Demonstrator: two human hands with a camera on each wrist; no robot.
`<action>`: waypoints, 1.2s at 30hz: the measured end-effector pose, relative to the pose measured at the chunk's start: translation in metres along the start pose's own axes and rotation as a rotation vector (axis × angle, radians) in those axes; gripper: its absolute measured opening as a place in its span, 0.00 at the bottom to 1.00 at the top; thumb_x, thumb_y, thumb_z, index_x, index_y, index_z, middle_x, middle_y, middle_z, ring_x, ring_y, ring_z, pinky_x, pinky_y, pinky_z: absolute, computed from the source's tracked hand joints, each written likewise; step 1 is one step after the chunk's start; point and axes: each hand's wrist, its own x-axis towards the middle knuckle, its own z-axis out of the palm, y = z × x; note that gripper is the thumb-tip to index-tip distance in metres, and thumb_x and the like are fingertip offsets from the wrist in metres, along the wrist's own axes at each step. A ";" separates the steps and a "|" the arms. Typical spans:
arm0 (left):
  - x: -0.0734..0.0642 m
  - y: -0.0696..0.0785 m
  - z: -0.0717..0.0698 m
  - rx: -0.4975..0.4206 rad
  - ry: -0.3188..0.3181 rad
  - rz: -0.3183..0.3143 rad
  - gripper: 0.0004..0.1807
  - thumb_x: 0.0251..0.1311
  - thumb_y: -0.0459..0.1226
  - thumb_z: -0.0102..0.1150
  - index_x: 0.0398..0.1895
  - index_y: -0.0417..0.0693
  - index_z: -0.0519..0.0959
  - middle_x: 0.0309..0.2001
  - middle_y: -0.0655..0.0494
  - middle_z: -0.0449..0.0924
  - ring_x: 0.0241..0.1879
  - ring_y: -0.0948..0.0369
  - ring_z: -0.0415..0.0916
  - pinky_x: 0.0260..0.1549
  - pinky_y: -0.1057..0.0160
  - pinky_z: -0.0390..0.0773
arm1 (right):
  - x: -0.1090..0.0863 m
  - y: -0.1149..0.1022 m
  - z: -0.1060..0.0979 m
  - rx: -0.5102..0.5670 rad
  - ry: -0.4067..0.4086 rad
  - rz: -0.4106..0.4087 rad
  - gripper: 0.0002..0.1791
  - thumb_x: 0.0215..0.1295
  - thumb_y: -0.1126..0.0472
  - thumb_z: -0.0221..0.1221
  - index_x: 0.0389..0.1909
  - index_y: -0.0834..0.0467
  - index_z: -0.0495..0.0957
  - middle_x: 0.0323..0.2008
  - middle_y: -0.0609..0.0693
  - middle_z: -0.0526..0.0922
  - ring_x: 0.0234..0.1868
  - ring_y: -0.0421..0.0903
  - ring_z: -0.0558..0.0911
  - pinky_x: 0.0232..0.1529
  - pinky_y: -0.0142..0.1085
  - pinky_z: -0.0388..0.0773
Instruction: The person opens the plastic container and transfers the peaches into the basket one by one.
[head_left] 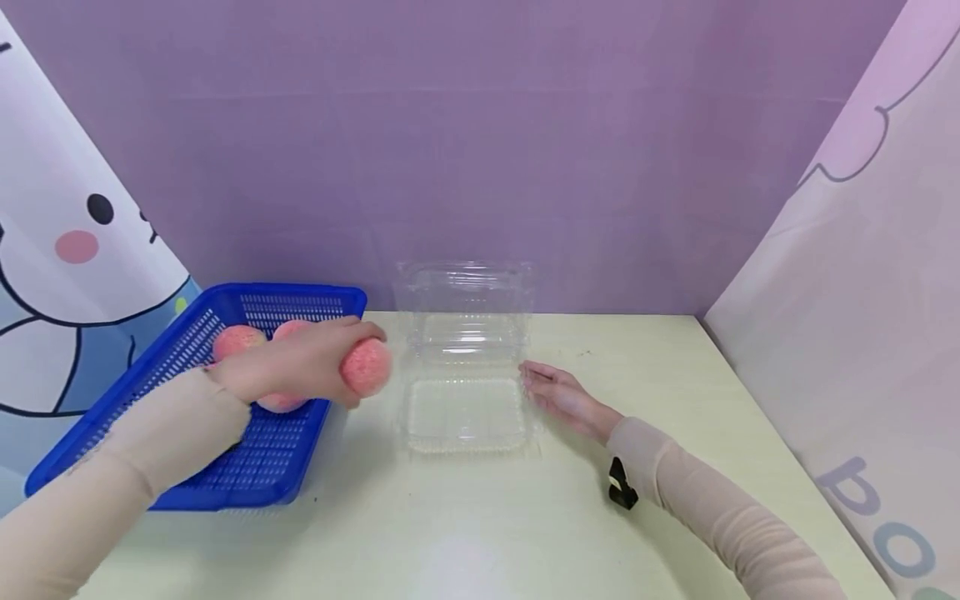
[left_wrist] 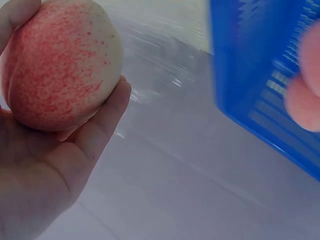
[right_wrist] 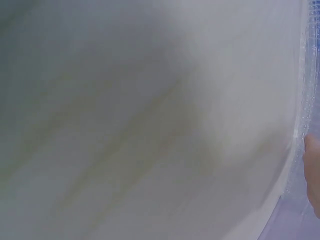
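Observation:
A pink and cream peach [left_wrist: 65,65] is gripped by my left hand [head_left: 311,358], fingers and thumb curled round it, above the right rim of a blue plastic basket [head_left: 300,467]. Several more peaches [head_left: 238,342] lie inside the basket, partly hidden by that arm. To the right of it a clear plastic clamshell box [head_left: 467,417] lies on the table with its lid raised at the back. My right hand [head_left: 562,396] is at the box's right edge, fingers extended; in the right wrist view only a fingertip [right_wrist: 312,175] shows beside the clear plastic.
The pale table [head_left: 465,533] ends at a purple backdrop [head_left: 480,167]. Printed cloths hang at the left and the right [head_left: 862,333]. A black clip-like piece [head_left: 622,485] is by the right sleeve.

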 end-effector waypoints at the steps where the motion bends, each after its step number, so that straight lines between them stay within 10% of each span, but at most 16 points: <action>1: -0.006 -0.006 0.000 0.007 0.005 -0.002 0.41 0.37 0.40 0.72 0.61 0.52 0.66 0.56 0.51 0.71 0.52 0.50 0.69 0.46 0.44 0.74 | 0.000 0.000 -0.001 -0.002 0.003 0.001 0.32 0.69 0.63 0.46 0.70 0.64 0.46 0.71 0.58 0.47 0.71 0.53 0.48 0.69 0.43 0.49; 21: -0.068 -0.116 0.051 -0.096 0.004 -0.188 0.37 0.33 0.42 0.73 0.52 0.44 0.70 0.40 0.57 0.76 0.41 0.57 0.72 0.43 0.44 0.74 | 0.001 0.003 0.001 -0.013 0.002 -0.014 0.32 0.68 0.64 0.46 0.69 0.64 0.46 0.71 0.58 0.48 0.71 0.54 0.50 0.69 0.43 0.52; 36: -0.069 -0.122 0.082 -0.222 -0.100 -0.276 0.50 0.37 0.45 0.72 0.65 0.48 0.57 0.48 0.54 0.71 0.44 0.56 0.69 0.44 0.46 0.74 | 0.000 0.000 0.001 0.011 -0.008 -0.009 0.31 0.70 0.65 0.44 0.70 0.65 0.44 0.71 0.59 0.46 0.71 0.54 0.48 0.69 0.42 0.51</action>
